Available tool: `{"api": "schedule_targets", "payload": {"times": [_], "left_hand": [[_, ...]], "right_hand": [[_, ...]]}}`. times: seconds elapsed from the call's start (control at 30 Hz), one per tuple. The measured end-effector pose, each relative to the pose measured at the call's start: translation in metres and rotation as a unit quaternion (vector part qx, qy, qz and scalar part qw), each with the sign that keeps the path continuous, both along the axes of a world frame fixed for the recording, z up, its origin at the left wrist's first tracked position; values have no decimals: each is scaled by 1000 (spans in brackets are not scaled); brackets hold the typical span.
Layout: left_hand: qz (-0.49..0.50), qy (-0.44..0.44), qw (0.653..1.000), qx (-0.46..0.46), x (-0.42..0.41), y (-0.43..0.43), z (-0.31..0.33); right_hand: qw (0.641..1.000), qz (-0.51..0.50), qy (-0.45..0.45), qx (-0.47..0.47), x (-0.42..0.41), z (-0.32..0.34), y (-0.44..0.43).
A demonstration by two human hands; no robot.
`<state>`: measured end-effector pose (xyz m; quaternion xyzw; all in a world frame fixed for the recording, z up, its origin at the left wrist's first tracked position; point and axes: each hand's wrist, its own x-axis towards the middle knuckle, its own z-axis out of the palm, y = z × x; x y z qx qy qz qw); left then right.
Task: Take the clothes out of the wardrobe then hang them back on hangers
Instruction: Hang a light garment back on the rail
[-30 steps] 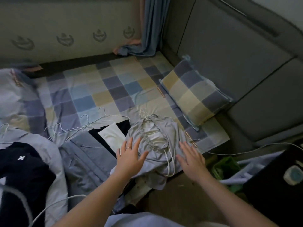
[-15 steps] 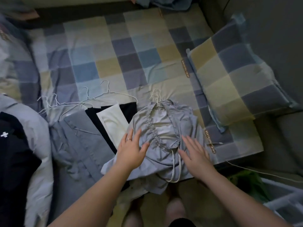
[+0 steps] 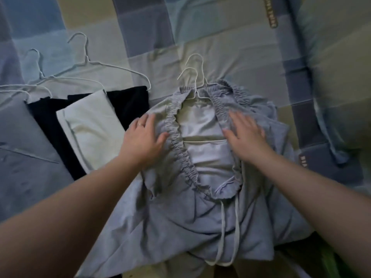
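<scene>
– Both hands have slid up the grey garment since a second ago, from its middle to its gathered waistband, and the view has dropped much closer to the bed.

– Where does the garment lie?

– Spread on the bed's checked cover, from the centre down to 6 o'clock, its lower part spilling over the edge. It looks light, soft and limp, so I judge it will sag and slide on thin wire rather than keep a shape.

– So where should one take hold?

– At the elastic waistband, one side each, where the cloth is thick and bunched. The thin leg cloth would only stretch.

– What else is there?

– A pillow sits at 2 o'clock. At 9 o'clock a folded black cloth and a white cloth touch each other. The loose wire hangers lie at 10 o'clock. Two hangers sit inside the waistband, hooks out toward 12.

– And the hands?

– The left hand lies flat, fingers spread, pressing the cloth just left of the waistband. The right hand, blurred, lies flat on the other side with straight fingers. Neither grips anything. The drawstring trails toward 6.

– Any writing?

– A woven label at 1 o'clock, its letters too blurred to read.
</scene>
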<state>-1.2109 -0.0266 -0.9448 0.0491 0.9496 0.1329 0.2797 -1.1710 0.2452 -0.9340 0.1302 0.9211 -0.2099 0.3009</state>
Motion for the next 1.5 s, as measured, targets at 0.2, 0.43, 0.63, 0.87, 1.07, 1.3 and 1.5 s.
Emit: {"api": "schedule_targets", "payload": {"times": [0.2,0.43,0.63,0.87,1.07,1.3,1.5], "left_hand": [[54,38,997,-36,-40,13,-39],[174,13,981,89,-33,30,-17],[168,-13,972,165,-27,28,72],[183,9,959,218,-8,30,242],[198,89,947,237,21,22,368],[145,168,934,278,31,-5,476],[83,200,911,350,25,-29,523]], "right_hand": [[995,35,77,53,-26,-48,20],[994,-9,99,44,-32,-45,37],[991,-11,116,-64,-28,37,61],[961,-87,166,-206,8,214,61],[912,-180,243,-278,36,339,44],[881,-170,316,-309,59,465,20],[854,-173,403,-279,82,536,-10]]}}
